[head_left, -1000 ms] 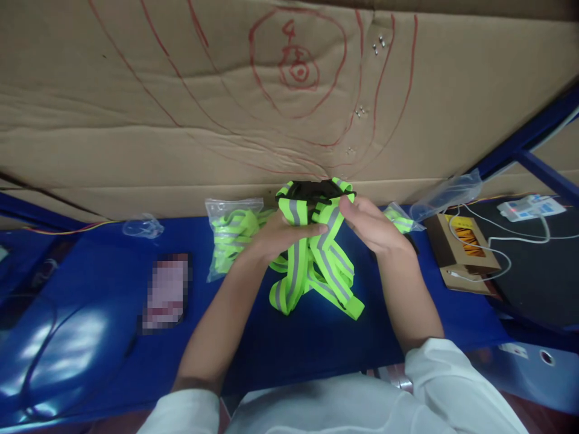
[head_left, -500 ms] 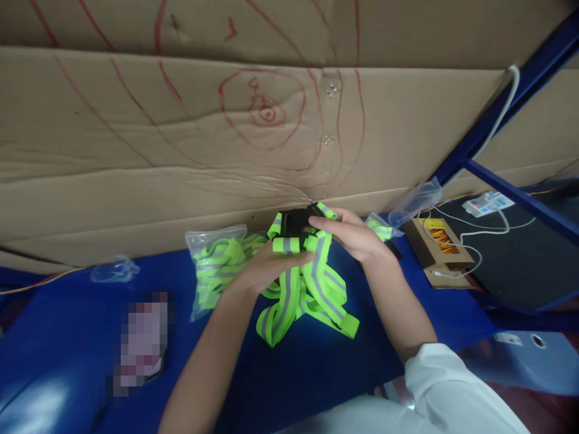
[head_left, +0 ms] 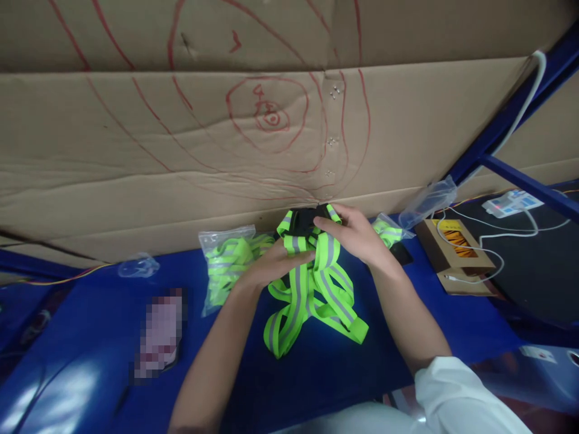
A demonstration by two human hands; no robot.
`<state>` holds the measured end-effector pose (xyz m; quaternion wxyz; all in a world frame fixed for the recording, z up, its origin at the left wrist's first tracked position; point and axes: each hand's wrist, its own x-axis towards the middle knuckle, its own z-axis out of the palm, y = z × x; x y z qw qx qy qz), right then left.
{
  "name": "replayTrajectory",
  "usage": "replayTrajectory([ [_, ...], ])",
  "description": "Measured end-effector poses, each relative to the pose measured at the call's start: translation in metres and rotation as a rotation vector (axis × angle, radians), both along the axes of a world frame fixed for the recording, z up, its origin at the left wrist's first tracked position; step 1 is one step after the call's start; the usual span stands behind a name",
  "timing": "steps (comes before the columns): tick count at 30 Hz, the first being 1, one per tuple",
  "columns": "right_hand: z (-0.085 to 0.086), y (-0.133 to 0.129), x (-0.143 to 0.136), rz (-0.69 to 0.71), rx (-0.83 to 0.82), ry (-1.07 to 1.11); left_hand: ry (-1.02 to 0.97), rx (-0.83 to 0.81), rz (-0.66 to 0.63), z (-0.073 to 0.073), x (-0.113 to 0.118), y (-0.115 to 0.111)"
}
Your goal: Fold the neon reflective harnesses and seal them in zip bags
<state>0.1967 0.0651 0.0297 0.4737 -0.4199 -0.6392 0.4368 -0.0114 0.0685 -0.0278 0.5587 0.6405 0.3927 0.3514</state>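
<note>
Both hands hold a neon-green reflective harness (head_left: 326,256) with grey stripes, near the back of the blue table. My left hand (head_left: 270,265) is closed around the strap bundle from the left, its thumb lying across the straps. At the top of the bundle is a black plastic buckle (head_left: 304,221). My right hand (head_left: 355,235) grips the bundle from the right with a thumb at the buckle's right end; its other fingers are partly hidden behind. Loose loops of strap hang below the hands toward the tabletop.
A clear zip bag (head_left: 230,265) of similar green straps lies left of the hands. A blurred-out phone-like object (head_left: 160,334) lies further left. To the right are a small bag (head_left: 388,230) of straps, an open cardboard box (head_left: 452,253) and a white power strip (head_left: 511,204). Cardboard (head_left: 181,132) stands behind.
The camera view has shifted, so the whole scene sits slightly further right. Both hands keep their hold on the harness and buckle, with little visible movement.
</note>
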Motion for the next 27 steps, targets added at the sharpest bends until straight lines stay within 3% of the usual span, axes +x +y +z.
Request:
replayTrajectory([
  [4,0.001,0.001,0.0,0.061,-0.102,0.133,-0.092,0.255,-0.004,0.014,-0.018,0.008],
  [7,0.001,0.0,-0.003,0.102,-0.153,0.207,-0.177,0.274,-0.054,0.024,-0.024,0.009],
  [11,-0.003,0.002,-0.008,0.093,-0.142,0.249,-0.124,0.316,-0.024,0.03,-0.019,0.004],
  [14,-0.009,0.006,-0.012,0.045,-0.209,0.339,-0.063,0.403,0.019,0.028,-0.013,0.002],
  [18,-0.011,0.008,-0.019,-0.051,-0.196,0.379,-0.14,0.358,0.034,0.016,-0.007,0.005],
  [22,-0.008,0.004,-0.024,-0.009,-0.183,0.36,-0.158,0.341,0.111,0.007,-0.006,0.009],
  [24,-0.008,0.003,-0.026,0.019,-0.2,0.363,-0.16,0.386,0.147,0.01,-0.008,0.008],
  [27,-0.01,0.004,-0.028,0.005,-0.219,0.389,-0.164,0.401,0.077,0.02,-0.011,0.004],
])
